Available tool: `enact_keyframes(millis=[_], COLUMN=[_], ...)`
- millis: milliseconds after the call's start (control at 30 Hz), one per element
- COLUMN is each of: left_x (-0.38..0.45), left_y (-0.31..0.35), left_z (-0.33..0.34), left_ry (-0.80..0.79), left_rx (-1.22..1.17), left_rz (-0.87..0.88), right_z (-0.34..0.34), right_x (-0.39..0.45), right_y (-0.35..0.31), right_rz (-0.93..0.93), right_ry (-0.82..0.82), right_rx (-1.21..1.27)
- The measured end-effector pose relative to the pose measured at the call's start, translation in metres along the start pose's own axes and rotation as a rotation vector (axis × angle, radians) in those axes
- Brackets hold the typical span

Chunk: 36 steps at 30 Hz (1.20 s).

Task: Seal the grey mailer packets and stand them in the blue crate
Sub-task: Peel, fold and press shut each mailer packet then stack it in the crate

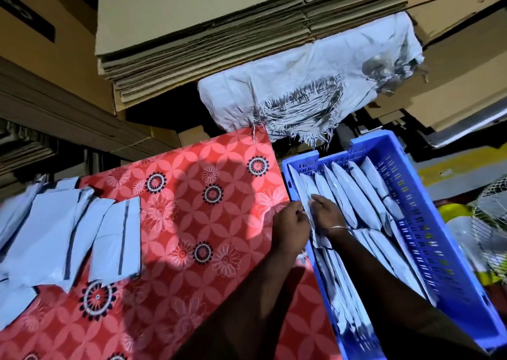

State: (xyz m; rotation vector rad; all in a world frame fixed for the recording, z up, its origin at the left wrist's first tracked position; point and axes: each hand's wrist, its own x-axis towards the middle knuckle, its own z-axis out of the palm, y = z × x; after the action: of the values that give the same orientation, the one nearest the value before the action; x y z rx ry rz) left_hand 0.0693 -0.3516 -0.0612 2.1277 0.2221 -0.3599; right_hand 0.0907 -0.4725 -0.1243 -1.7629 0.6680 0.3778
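The blue crate [428,217] stands to the right of the red flowered table [192,222]. Several grey mailer packets [354,195] stand on edge in rows inside it. Both my hands are at the crate's near-left wall, holding one grey packet [308,195] upright between them. My left hand [290,226] pinches its left edge, just outside the crate wall. My right hand [327,214] grips it from the right, inside the crate, with a thin bangle on the wrist. A pile of unsealed grey mailers [71,236] with dark adhesive strips lies at the table's left side.
Stacks of flat cardboard [219,38] rise behind the table. A torn white woven sack [301,85] hangs over the gap behind the crate. A wire fan guard [491,222] and yellow items sit right of the crate.
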Motion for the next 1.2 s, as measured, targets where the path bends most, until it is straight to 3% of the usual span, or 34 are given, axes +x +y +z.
enact_keyframes(millis=[133, 200, 300, 467, 733, 867, 967, 1033, 1200], left_x=[-0.018, -0.034, -0.059, -0.102, -0.14, -0.148, -0.148, -0.146, -0.146], left_y=[-0.003, -0.015, -0.044, -0.103, -0.204, -0.24, -0.256, -0.26, -0.281], left_z=[-0.032, -0.057, -0.105, -0.188, -0.311, -0.338, -0.351, -0.36, -0.373], left_ry=[-0.006, -0.024, 0.017, 0.179, 0.426, 0.471, 0.527, 0.537, 0.44], left_rx=[-0.197, -0.277, -0.338, -0.41, -0.193, -0.212, -0.184, -0.153, -0.094], left_rz=[-0.02, -0.008, 0.012, -0.096, -0.117, -0.155, -0.146, -0.16, -0.13], right_z=[-0.003, 0.005, 0.031, 0.103, 0.258, 0.328, 0.366, 0.383, 0.431], right_x=[-0.016, -0.034, -0.068, -0.132, -0.204, -0.215, -0.222, -0.233, -0.215], right_y=[-0.033, -0.059, -0.097, -0.14, -0.134, -0.113, -0.103, -0.11, -0.089], right_rz=[-0.205, -0.323, -0.461, -0.585, -0.699, -0.549, -0.347, -0.306, -0.136], right_ry=[0.172, 0.163, 0.041, -0.16, -0.421, -0.474, -0.426, -0.349, -0.305], right_rx=[0.067, 0.135, 0.145, 0.084, -0.282, -0.473, -0.259, -0.131, 0.022])
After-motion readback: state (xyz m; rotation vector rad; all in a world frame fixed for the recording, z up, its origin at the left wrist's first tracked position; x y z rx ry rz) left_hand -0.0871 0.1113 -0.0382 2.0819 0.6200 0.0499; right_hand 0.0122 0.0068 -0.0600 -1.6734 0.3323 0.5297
